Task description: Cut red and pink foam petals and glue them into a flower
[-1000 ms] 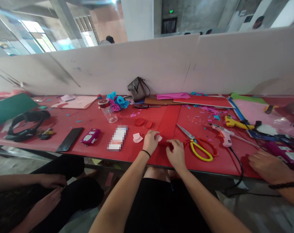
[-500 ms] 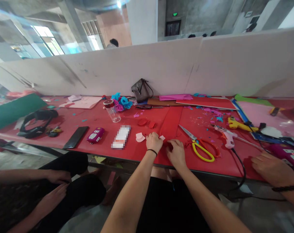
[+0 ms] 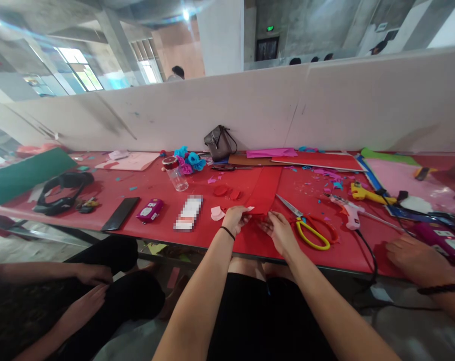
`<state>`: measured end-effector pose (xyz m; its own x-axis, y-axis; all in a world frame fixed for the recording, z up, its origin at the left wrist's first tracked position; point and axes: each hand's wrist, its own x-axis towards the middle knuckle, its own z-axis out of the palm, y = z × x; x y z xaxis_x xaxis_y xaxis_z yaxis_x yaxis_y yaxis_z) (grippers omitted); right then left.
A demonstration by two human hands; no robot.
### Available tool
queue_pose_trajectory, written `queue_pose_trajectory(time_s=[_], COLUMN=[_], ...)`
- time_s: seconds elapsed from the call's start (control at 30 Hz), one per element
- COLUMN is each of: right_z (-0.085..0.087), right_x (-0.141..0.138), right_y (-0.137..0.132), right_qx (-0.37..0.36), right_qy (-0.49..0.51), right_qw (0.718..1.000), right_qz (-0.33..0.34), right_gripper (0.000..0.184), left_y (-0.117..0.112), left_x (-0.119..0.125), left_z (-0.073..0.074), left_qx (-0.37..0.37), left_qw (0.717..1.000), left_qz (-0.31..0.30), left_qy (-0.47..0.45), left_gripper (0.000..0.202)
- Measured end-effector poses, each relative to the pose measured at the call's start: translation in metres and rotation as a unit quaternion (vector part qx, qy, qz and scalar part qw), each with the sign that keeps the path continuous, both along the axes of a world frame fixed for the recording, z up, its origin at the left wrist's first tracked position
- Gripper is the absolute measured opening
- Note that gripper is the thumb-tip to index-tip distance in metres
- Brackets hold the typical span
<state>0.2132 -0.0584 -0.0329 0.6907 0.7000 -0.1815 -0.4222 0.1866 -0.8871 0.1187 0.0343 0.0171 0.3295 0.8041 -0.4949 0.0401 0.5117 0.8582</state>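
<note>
A long strip of red paper lies on the red table, running away from me. My left hand pinches its near left corner, with a small pale pink paper piece showing by the fingertips. On the near right corner, my right hand has thumb and fingers closed. The strip's near edge is lifted slightly between both hands. Pale pink paper pieces sit left of my left hand. Scissors with yellow and red handles lie right of my right hand, blades apart. Red paper cutouts rest just beyond my left hand.
Left are a phone, a purple box, a black slab and a jar. A pink glue gun and a yellow one lie right, near another person's hand. Someone sits at left.
My right hand has moved up and right onto the red strip and closed on its corner. The strip's near edge has risen between my hands.
</note>
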Motion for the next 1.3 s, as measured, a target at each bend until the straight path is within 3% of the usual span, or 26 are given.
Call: queue_pose_trajectory(time_s=[0.13,0.3,0.43,0.6,0.77,1.0,1.13,1.3], right_z=[0.011,0.017,0.018,0.021,0.015,0.012,0.02,0.023], right_x=[0.002,0.0,-0.001,-0.001,-0.001,0.002,-0.004,-0.01], right_y=[0.002,-0.002,-0.004,-0.005,-0.003,-0.001,-0.002,-0.005], right_qx=[0.01,0.026,0.043,0.05,0.002,-0.028,-0.023,-0.01], right_qy=[0.074,0.121,0.136,0.123,0.028,-0.005,0.015,0.026], right_qw=[0.996,0.991,0.989,0.99,0.999,0.999,1.0,1.0], right_qz=[0.045,0.044,0.035,0.039,0.024,-0.017,0.002,0.004], right_gripper=[0.01,0.016,0.019,0.022,0.024,0.013,0.02,0.039], left_y=[0.0,0.002,0.001,0.0,-0.003,-0.01,-0.013,-0.014], left_x=[-0.003,-0.007,-0.009,-0.011,-0.011,-0.016,-0.017,-0.016], left_z=[-0.001,-0.008,-0.009,-0.008,-0.009,-0.002,-0.001,-0.004], left_qx=[-0.036,-0.079,-0.091,-0.097,-0.097,-0.078,-0.046,-0.028], left_qw=[0.998,0.993,0.989,0.985,0.985,0.987,0.988,0.99], left_qz=[0.019,0.027,0.038,0.035,0.033,-0.004,-0.033,-0.023], left_qy=[-0.049,-0.085,-0.115,-0.139,-0.137,-0.14,-0.141,-0.134], left_gripper=[0.015,0.009,0.024,0.021,0.013,0.022,0.017,0.009])
